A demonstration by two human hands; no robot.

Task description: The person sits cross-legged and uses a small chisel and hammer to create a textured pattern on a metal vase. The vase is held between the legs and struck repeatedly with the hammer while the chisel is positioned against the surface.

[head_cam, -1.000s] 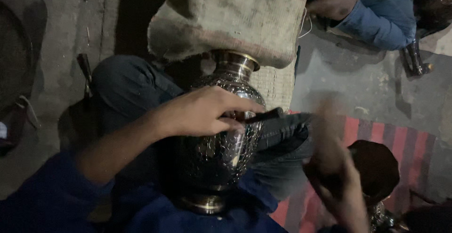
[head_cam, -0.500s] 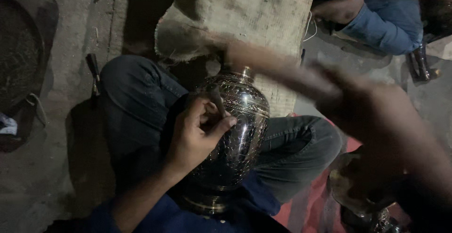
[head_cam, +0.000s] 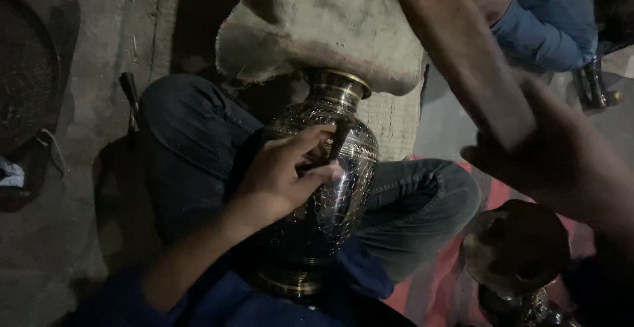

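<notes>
Vase, dark engraved metal with brass neck, lies across lap, left fingers holding a tool against it.

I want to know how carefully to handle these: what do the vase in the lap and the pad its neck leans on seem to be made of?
The vase looks like metal, probably brass: glossy dark body with fine engraved pattern, bright golden rim and foot, sharp highlights. The left hand holds a thin tool against it. The pad looks like coarse, worn cloth, perhaps burlap over stuffing: matte, beige, stained, with a frayed edge.
</notes>
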